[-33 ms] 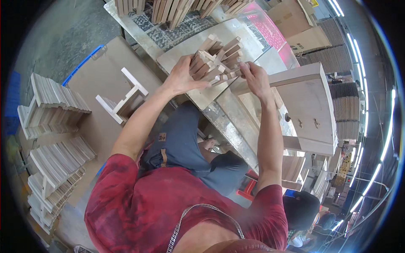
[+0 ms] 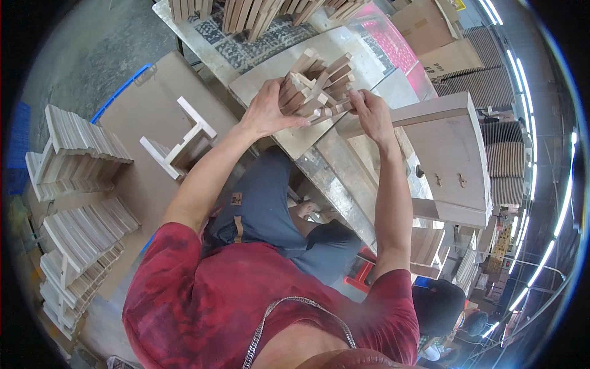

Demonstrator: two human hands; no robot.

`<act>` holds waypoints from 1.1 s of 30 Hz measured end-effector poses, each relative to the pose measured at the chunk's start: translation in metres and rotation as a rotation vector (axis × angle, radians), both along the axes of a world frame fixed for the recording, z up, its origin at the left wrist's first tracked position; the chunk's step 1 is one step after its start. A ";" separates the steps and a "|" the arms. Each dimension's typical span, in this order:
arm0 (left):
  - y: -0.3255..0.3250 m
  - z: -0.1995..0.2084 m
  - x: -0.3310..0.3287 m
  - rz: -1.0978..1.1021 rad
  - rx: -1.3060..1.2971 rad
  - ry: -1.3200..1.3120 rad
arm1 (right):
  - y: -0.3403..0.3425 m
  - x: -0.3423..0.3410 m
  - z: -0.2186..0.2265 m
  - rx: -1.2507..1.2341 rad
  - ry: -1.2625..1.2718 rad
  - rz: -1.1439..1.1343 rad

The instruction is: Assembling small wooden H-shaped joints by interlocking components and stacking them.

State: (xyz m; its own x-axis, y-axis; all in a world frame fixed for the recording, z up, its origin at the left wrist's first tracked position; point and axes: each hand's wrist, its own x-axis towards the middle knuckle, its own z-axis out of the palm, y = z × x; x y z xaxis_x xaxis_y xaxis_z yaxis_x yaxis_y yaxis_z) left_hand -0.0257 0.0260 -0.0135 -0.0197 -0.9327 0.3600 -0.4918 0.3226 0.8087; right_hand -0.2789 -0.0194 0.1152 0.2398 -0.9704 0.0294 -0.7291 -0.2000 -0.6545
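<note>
Both my hands are around a bundle of short wooden pieces [image 2: 334, 80], joined into H-like shapes and nested together, above the near part of the worktable [image 2: 261, 77]. My left hand [image 2: 265, 114] grips the bundle's left side, its thumb stretched along the near edge and its other fingers partly hidden behind the wood. On the right side, my right hand [image 2: 373, 115] is closed on the ends of the pieces, thumb on top. Left of my left arm, a smaller group of H-shaped wooden pieces [image 2: 184, 147] stands on a brown board [image 2: 138, 101].
Long stacks of similar wooden pieces [image 2: 92, 138] line the far left. Upright wood strips [image 2: 249, 18] stand at the table's back. A wooden box-like unit [image 2: 452, 157] with small metal fittings stands right of my right arm. Beyond it are piled cardboard sheets [image 2: 505, 160] and another person [image 2: 437, 304].
</note>
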 end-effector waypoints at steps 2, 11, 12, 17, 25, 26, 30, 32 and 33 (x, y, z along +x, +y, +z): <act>0.000 0.006 -0.003 0.026 0.028 -0.029 | 0.001 -0.004 -0.002 -0.046 0.028 -0.006; -0.019 -0.019 0.000 -0.009 -0.218 -0.053 | 0.017 0.008 0.000 -0.104 0.147 -0.097; -0.016 -0.021 0.001 -0.021 -0.161 -0.015 | 0.023 0.008 0.000 -0.082 0.088 -0.068; -0.017 0.013 0.007 -0.089 0.013 -0.084 | 0.056 0.021 -0.029 -0.217 -0.181 -0.104; -0.029 0.028 0.022 -0.237 0.128 -0.229 | 0.067 0.048 -0.016 -0.379 0.139 -0.161; -0.031 0.029 0.021 -0.237 0.118 -0.240 | 0.072 0.055 -0.001 -0.583 0.275 -0.135; -0.033 0.026 0.012 -0.259 0.142 -0.130 | 0.085 0.090 -0.019 -0.775 0.323 0.057; -0.043 0.018 0.017 -0.268 0.163 -0.101 | 0.089 0.104 -0.025 -0.761 0.358 0.113; -0.048 0.013 0.019 -0.275 0.160 -0.113 | 0.088 0.109 -0.026 -0.764 0.351 0.100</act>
State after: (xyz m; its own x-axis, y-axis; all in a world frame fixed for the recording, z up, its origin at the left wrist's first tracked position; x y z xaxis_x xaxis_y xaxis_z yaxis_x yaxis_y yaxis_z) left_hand -0.0066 -0.0221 -0.0001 -0.3101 -0.9313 0.1911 -0.4932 0.3295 0.8051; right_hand -0.1702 0.0686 0.0890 0.4413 -0.6880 0.5761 -0.8201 -0.5698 -0.0522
